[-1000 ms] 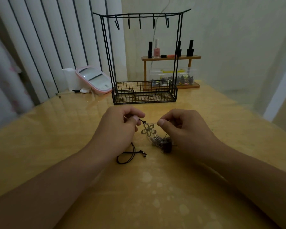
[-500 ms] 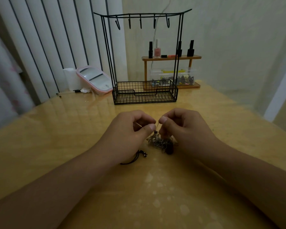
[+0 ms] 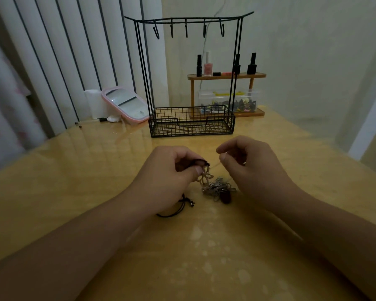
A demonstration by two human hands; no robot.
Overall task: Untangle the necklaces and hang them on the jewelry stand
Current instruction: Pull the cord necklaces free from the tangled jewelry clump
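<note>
— None of the necklaces hangs yet, as far as I can see. All five hooks (image 3: 186, 31) on the jewelry stand (image 3: 191, 120) are bare, and so is its wire basket.

— So the untangling is barely begun?

— That is my reading. Going from the left: a pink-framed mirror (image 3: 126, 104) leans by the white slatted blinds, smooth and glossy, with a white cylinder just beside it. Then the left hand (image 3: 167, 181), fingers curled, thumb and forefinger pinching a dark cord at the top of an openwork flower pendant (image 3: 205, 176), pale metal, petal loops you can see through. Behind the wrist a black cord loop (image 3: 174, 210) lies on the table (image 3: 74, 181), thin, matte, ending in small beads.

— And the rest of the knot?

— A tangled clump (image 3: 217, 189) of fine silvery chain rests on the table between the hands, with a dark oval stone at its near edge. How many necklaces are in it, I cannot tell.

— The other hand?

— The right hand (image 3: 252, 168) pinches a very thin strand between thumb and forefinger; it runs taut towards the flower pendant. Its other fingers are curled in.

— What remains, then?

— Nearly everything, I judge: freeing each chain, then hooking them. The stand is thin black wire, rigid; the table is yellowish, shiny, blotched with pale marks. Behind, a small wooden shelf (image 3: 226, 76) carries nail-polish bottles.
</note>
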